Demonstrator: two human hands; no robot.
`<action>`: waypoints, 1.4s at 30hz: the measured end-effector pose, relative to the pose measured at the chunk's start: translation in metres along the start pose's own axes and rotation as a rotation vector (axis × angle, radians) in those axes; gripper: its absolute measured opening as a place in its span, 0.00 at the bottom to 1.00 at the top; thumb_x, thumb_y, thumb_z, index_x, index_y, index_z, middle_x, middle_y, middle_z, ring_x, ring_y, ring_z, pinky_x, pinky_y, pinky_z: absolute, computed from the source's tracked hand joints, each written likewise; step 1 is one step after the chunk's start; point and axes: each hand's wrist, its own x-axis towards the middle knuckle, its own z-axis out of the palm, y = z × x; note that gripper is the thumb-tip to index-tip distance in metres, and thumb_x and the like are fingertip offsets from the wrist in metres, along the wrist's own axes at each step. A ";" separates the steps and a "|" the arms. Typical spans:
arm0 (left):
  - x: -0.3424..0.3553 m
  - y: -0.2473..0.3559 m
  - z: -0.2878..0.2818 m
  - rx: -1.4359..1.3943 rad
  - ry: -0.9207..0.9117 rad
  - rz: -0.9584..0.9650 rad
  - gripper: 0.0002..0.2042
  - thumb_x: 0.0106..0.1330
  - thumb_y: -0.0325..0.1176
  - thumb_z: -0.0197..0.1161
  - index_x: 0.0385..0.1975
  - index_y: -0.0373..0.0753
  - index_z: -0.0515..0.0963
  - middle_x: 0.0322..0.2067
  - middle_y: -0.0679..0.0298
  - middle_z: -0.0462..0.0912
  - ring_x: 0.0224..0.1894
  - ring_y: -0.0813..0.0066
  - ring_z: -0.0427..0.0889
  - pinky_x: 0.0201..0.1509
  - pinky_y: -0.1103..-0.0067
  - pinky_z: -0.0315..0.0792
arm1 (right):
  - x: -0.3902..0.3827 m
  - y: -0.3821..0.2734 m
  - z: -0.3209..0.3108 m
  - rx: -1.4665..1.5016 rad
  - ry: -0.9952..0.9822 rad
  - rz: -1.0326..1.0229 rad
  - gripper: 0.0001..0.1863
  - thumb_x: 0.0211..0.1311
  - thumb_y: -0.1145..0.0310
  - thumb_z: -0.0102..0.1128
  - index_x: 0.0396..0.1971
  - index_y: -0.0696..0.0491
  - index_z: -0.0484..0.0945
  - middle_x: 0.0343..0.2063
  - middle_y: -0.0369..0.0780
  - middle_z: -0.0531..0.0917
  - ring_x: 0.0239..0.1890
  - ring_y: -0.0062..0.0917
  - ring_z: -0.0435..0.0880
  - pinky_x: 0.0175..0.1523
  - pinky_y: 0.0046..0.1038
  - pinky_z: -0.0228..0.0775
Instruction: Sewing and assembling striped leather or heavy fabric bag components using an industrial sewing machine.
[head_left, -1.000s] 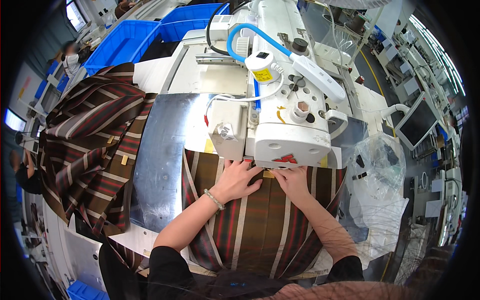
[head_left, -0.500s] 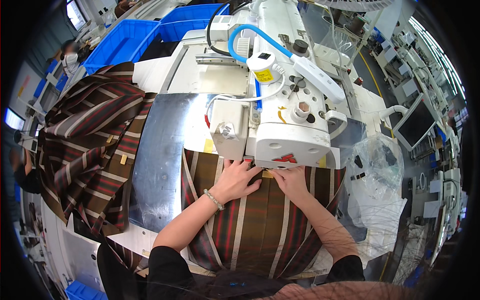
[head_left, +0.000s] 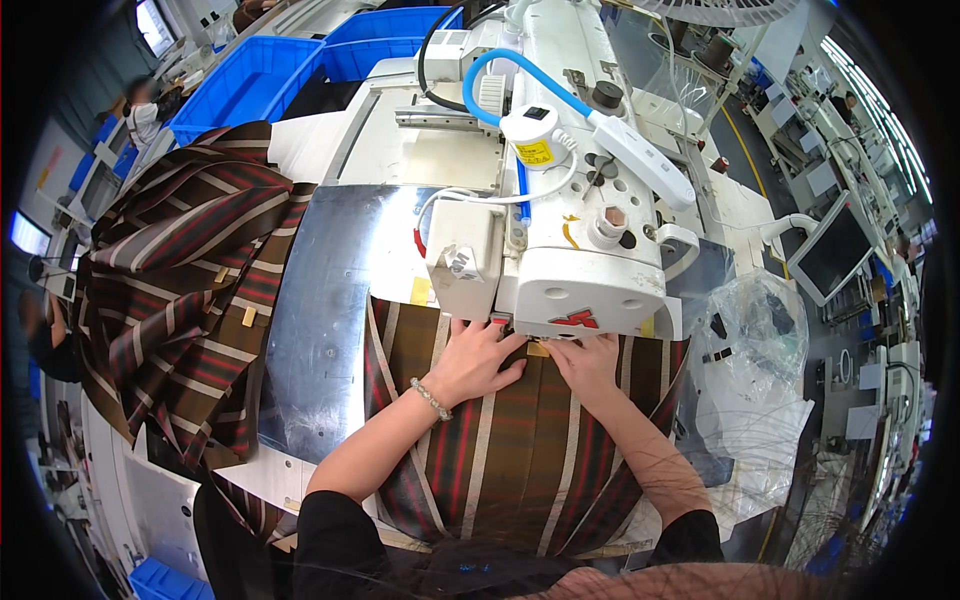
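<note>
Evidently to keep the cloth flat, the person's left hand (head_left: pixel 470 362) lies open with spread fingers on the striped fabric (head_left: pixel 545 445), which is laid across the near side of the white machine head (head_left: pixel 590 290). To its right, the right hand (head_left: pixel 585 365) bends its fingers beside a small tan tab (head_left: pixel 537 349), perhaps to steady it, though whether they pinch anything cannot be told. More striped cloth (head_left: pixel 190 290) lies heaped at the left, apparently placed there to leave the metal plate (head_left: pixel 320 340) uncovered.

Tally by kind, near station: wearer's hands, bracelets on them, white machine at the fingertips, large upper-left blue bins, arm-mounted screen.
Left hand and right hand: 2
Bracelet: 1
White machine: 1
Large blue bins: 2
Screen: 1
Total: 7
</note>
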 end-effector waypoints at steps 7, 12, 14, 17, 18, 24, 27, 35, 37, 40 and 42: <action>0.002 0.002 -0.004 0.053 0.088 0.051 0.19 0.56 0.45 0.64 0.46 0.48 0.79 0.41 0.58 0.76 0.44 0.57 0.74 0.45 0.63 0.61 | 0.002 -0.001 0.002 -0.032 0.005 -0.059 0.04 0.43 0.68 0.70 0.23 0.46 0.84 0.30 0.31 0.82 0.35 0.24 0.81 0.46 0.35 0.68; -0.001 0.001 -0.007 -0.078 -0.082 -0.068 0.20 0.55 0.45 0.63 0.48 0.49 0.78 0.50 0.57 0.72 0.58 0.53 0.65 0.60 0.54 0.54 | 0.000 -0.001 0.002 0.011 -0.067 -0.027 0.05 0.44 0.69 0.69 0.25 0.48 0.84 0.29 0.33 0.84 0.33 0.25 0.82 0.47 0.35 0.69; -0.001 0.001 -0.009 -0.078 -0.059 -0.051 0.20 0.55 0.45 0.63 0.48 0.49 0.78 0.50 0.57 0.72 0.58 0.53 0.65 0.60 0.55 0.54 | -0.001 0.000 0.001 0.019 -0.074 -0.019 0.06 0.44 0.69 0.68 0.26 0.48 0.84 0.29 0.34 0.84 0.34 0.25 0.82 0.46 0.34 0.70; -0.002 0.001 -0.009 -0.068 -0.035 -0.031 0.20 0.56 0.45 0.63 0.48 0.49 0.78 0.50 0.57 0.72 0.58 0.53 0.65 0.60 0.55 0.53 | -0.003 0.001 0.001 0.036 -0.103 0.005 0.06 0.45 0.69 0.68 0.27 0.47 0.84 0.29 0.34 0.84 0.34 0.25 0.83 0.45 0.33 0.71; -0.002 0.001 -0.009 -0.057 -0.030 -0.027 0.20 0.56 0.45 0.63 0.48 0.49 0.78 0.50 0.58 0.71 0.58 0.53 0.65 0.60 0.55 0.53 | -0.004 0.002 0.001 0.044 -0.126 0.018 0.07 0.45 0.68 0.68 0.27 0.47 0.84 0.29 0.34 0.84 0.35 0.25 0.83 0.44 0.32 0.71; -0.002 0.001 -0.008 -0.032 -0.030 -0.024 0.21 0.56 0.46 0.63 0.49 0.49 0.77 0.50 0.58 0.71 0.57 0.54 0.65 0.59 0.56 0.54 | -0.002 0.002 -0.001 0.047 -0.130 0.024 0.06 0.46 0.68 0.68 0.28 0.47 0.83 0.29 0.35 0.84 0.33 0.26 0.83 0.39 0.30 0.73; -0.001 0.003 -0.010 -0.018 -0.042 -0.032 0.21 0.55 0.46 0.63 0.49 0.49 0.77 0.50 0.58 0.71 0.57 0.54 0.65 0.59 0.56 0.54 | -0.001 0.003 0.000 0.053 -0.108 0.011 0.06 0.46 0.68 0.67 0.28 0.47 0.83 0.29 0.35 0.85 0.32 0.26 0.83 0.38 0.29 0.73; -0.001 0.003 -0.010 -0.003 -0.055 -0.034 0.21 0.56 0.48 0.62 0.50 0.50 0.76 0.49 0.57 0.71 0.56 0.54 0.66 0.58 0.57 0.55 | -0.001 0.001 -0.001 0.052 -0.099 0.016 0.06 0.47 0.68 0.67 0.28 0.47 0.83 0.27 0.34 0.85 0.30 0.26 0.83 0.35 0.28 0.73; -0.001 0.003 -0.010 -0.006 -0.054 -0.035 0.22 0.56 0.48 0.62 0.50 0.50 0.76 0.48 0.57 0.71 0.56 0.54 0.66 0.58 0.57 0.55 | -0.002 0.002 0.000 0.049 -0.099 0.020 0.06 0.47 0.68 0.67 0.28 0.47 0.83 0.27 0.34 0.84 0.30 0.26 0.83 0.35 0.28 0.73; 0.000 0.003 -0.009 -0.026 -0.095 -0.060 0.22 0.56 0.48 0.62 0.50 0.49 0.76 0.47 0.57 0.71 0.55 0.54 0.67 0.57 0.57 0.55 | -0.002 0.003 0.000 0.062 -0.094 0.015 0.06 0.48 0.68 0.66 0.29 0.47 0.84 0.27 0.34 0.84 0.30 0.26 0.83 0.34 0.28 0.72; -0.001 0.000 -0.006 0.030 0.034 0.018 0.22 0.54 0.49 0.64 0.50 0.52 0.77 0.44 0.57 0.75 0.49 0.57 0.71 0.49 0.61 0.58 | 0.000 0.002 0.000 0.056 -0.077 -0.001 0.05 0.49 0.68 0.66 0.29 0.47 0.84 0.27 0.34 0.85 0.29 0.26 0.83 0.33 0.27 0.72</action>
